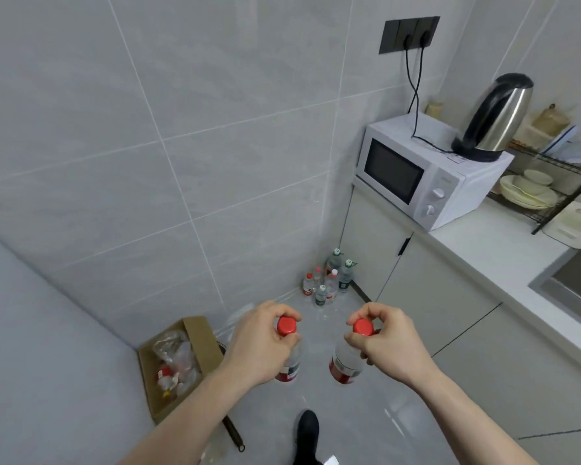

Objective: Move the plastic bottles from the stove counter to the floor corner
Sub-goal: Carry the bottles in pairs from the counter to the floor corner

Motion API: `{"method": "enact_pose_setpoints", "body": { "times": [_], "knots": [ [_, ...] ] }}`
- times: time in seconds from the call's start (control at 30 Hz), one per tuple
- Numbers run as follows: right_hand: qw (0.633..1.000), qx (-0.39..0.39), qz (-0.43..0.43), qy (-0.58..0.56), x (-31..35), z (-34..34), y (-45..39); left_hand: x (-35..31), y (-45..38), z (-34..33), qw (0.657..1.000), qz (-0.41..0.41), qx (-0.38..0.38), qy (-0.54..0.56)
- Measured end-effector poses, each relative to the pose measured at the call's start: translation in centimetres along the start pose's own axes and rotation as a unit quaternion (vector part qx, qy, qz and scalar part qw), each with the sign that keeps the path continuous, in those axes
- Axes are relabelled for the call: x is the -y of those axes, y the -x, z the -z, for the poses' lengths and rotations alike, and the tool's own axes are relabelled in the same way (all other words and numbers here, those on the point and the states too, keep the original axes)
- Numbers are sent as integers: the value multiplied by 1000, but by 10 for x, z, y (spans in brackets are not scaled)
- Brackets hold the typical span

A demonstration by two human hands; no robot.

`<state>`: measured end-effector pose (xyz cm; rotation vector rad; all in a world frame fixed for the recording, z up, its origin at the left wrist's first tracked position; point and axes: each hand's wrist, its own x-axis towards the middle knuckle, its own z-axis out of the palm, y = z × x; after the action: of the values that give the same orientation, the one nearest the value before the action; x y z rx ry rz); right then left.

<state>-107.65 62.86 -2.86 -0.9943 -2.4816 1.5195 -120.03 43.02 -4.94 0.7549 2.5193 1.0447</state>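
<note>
My left hand (259, 344) grips a clear plastic bottle (289, 365) with a red cap and red label by its neck. My right hand (388, 340) holds a second red-capped bottle (344, 364) the same way. Both bottles hang upright above the grey floor in front of me. Ahead, in the floor corner between the tiled wall and the cabinet, stands a cluster of several plastic bottles (329, 280) with white, red and green caps.
A cardboard box (198, 333) with crumpled plastic sits on the floor at the left wall. To the right runs a counter (490, 243) with a white microwave (423, 176), a kettle (497, 119), a dish rack (547, 182) and a sink (574, 283). My shoe (307, 431) is below.
</note>
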Motion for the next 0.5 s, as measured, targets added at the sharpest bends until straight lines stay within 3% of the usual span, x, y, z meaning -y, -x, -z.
{"method": "enact_pose_setpoints", "body": {
  "times": [0.5],
  "knots": [
    [998, 52, -7, 29, 49, -33, -230, 33, -205, 43, 999, 39, -15, 1]
  ]
}}
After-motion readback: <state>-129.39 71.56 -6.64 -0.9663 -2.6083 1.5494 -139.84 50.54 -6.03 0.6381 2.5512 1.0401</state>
